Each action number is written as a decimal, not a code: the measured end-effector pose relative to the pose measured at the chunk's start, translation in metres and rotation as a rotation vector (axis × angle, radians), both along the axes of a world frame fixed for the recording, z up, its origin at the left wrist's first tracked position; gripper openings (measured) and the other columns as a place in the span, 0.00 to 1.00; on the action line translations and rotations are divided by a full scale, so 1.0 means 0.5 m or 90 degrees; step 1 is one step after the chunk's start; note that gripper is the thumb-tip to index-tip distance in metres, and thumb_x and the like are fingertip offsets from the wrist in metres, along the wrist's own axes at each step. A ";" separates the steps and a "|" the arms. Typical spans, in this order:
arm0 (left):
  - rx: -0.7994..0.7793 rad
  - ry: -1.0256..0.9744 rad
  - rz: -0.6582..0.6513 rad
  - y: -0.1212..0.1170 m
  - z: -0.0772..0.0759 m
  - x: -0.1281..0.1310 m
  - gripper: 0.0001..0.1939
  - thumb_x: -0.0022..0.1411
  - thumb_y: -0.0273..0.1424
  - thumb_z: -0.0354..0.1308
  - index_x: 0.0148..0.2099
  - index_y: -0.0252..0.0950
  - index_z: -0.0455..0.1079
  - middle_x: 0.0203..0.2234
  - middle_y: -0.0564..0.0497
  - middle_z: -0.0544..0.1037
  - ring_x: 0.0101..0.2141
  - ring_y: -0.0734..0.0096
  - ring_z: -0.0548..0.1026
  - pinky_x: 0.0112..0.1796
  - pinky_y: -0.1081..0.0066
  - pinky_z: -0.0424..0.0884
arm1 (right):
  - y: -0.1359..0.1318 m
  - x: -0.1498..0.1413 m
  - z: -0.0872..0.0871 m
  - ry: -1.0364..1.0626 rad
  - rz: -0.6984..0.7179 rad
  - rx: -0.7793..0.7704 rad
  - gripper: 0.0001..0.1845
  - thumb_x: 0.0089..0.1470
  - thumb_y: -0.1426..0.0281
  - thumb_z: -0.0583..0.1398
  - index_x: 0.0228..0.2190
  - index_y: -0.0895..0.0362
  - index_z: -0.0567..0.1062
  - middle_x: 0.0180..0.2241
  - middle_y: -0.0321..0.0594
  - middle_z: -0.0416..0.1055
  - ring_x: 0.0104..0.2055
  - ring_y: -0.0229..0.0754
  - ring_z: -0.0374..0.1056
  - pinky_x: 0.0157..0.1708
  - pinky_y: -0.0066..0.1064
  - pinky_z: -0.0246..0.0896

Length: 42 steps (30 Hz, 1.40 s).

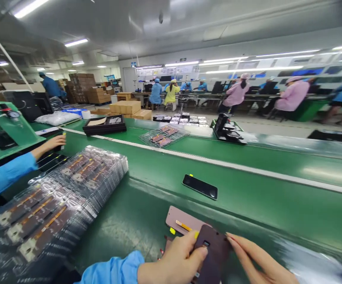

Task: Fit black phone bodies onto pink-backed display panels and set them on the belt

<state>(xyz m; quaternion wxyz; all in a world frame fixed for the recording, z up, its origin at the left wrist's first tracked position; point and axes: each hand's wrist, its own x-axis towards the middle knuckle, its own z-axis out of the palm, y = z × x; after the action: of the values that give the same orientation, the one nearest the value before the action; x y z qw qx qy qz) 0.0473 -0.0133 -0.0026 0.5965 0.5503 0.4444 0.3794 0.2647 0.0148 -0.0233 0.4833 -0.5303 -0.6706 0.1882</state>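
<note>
My left hand point(175, 258) grips a dark phone screen panel point(214, 248), its thumb lying across the back near a small connector. At the panel's upper right corner, the fingertips of my right hand point(260, 258) are pinched together on the edge. Whether they also hold a thin film there, I cannot tell. Just behind lies a pinkish panel point(178, 217) with an orange flex cable point(184, 225) and a yellow tab point(172, 230), partly covered by my left hand. Farther off, a phone with a black screen point(200, 187) lies face up on the green belt.
Stacked clear plastic trays point(79, 185) of screen panels fill the left. A co-worker's hand point(51, 142) reaches in beyond them. Across the belt point(262, 193) are a single tray point(164, 136), a black box point(105, 124) and a black stand point(227, 128). Several people sit or stand farther back.
</note>
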 end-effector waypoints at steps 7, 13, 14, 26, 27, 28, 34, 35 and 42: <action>-0.024 -0.103 0.081 0.038 -0.013 -0.008 0.24 0.60 0.47 0.60 0.53 0.37 0.73 0.47 0.42 0.80 0.48 0.53 0.75 0.52 0.61 0.69 | -0.043 -0.103 0.066 -0.119 0.139 0.295 0.11 0.57 0.78 0.59 0.37 0.54 0.78 0.49 0.50 0.74 0.49 0.50 0.73 0.44 0.39 0.74; -0.066 -0.113 -0.084 0.029 0.001 -0.014 0.27 0.59 0.49 0.61 0.55 0.39 0.73 0.45 0.45 0.81 0.42 0.58 0.77 0.52 0.61 0.68 | -0.010 -0.097 0.073 0.040 0.048 0.064 0.11 0.60 0.66 0.61 0.27 0.55 0.71 0.46 0.48 0.75 0.47 0.47 0.74 0.43 0.34 0.73; -0.069 -0.102 -0.098 0.025 0.004 -0.016 0.28 0.60 0.49 0.60 0.56 0.39 0.72 0.44 0.45 0.81 0.42 0.58 0.77 0.53 0.61 0.68 | -0.003 -0.093 0.073 0.036 0.051 0.053 0.12 0.61 0.65 0.61 0.26 0.55 0.70 0.45 0.48 0.75 0.45 0.47 0.75 0.41 0.33 0.73; -0.060 -0.015 -0.060 0.026 -0.002 -0.011 0.27 0.56 0.50 0.62 0.51 0.38 0.75 0.50 0.43 0.79 0.53 0.48 0.72 0.56 0.58 0.65 | -0.026 -0.119 0.073 -0.253 0.052 0.388 0.15 0.65 0.77 0.50 0.38 0.62 0.76 0.25 0.43 0.71 0.26 0.45 0.61 0.25 0.36 0.56; -0.064 -0.023 -0.036 0.029 -0.004 -0.007 0.26 0.54 0.50 0.64 0.49 0.38 0.76 0.49 0.43 0.79 0.53 0.47 0.72 0.57 0.57 0.64 | -0.033 -0.125 0.072 -0.284 0.056 0.415 0.16 0.65 0.78 0.48 0.38 0.63 0.76 0.23 0.43 0.70 0.25 0.44 0.59 0.24 0.37 0.55; -0.072 -0.045 -0.018 0.032 -0.005 -0.003 0.25 0.52 0.49 0.65 0.48 0.39 0.77 0.48 0.43 0.80 0.53 0.47 0.72 0.57 0.57 0.64 | -0.040 -0.130 0.072 -0.314 0.063 0.437 0.17 0.65 0.78 0.47 0.37 0.64 0.76 0.22 0.42 0.69 0.24 0.44 0.58 0.24 0.37 0.54; -0.246 -0.239 0.022 0.043 0.020 -0.008 0.16 0.44 0.37 0.72 0.37 0.38 0.79 0.31 0.49 0.82 0.40 0.55 0.78 0.47 0.62 0.73 | -0.060 -0.131 0.088 -0.352 0.063 0.475 0.18 0.64 0.80 0.46 0.36 0.65 0.75 0.23 0.42 0.69 0.28 0.43 0.65 0.30 0.36 0.60; -0.279 -0.256 0.032 0.046 0.026 -0.013 0.14 0.44 0.37 0.72 0.35 0.38 0.79 0.28 0.50 0.82 0.37 0.58 0.78 0.44 0.64 0.74 | -0.059 -0.130 0.092 -0.348 0.059 0.468 0.19 0.64 0.80 0.45 0.35 0.64 0.75 0.24 0.41 0.68 0.28 0.42 0.65 0.31 0.36 0.60; -0.368 -0.180 -0.080 0.094 0.050 -0.024 0.16 0.42 0.38 0.75 0.27 0.32 0.77 0.19 0.52 0.76 0.21 0.73 0.71 0.24 0.76 0.68 | -0.038 -0.144 0.073 -0.432 0.159 0.527 0.13 0.61 0.78 0.54 0.26 0.60 0.74 0.20 0.32 0.61 0.22 0.36 0.60 0.26 0.31 0.60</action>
<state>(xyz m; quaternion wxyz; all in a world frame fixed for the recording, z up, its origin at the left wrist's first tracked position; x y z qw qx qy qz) 0.0353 0.0335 0.0222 0.8060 0.3267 0.4114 0.2728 0.1928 -0.0040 0.0133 0.3823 -0.2433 -0.8646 -0.2171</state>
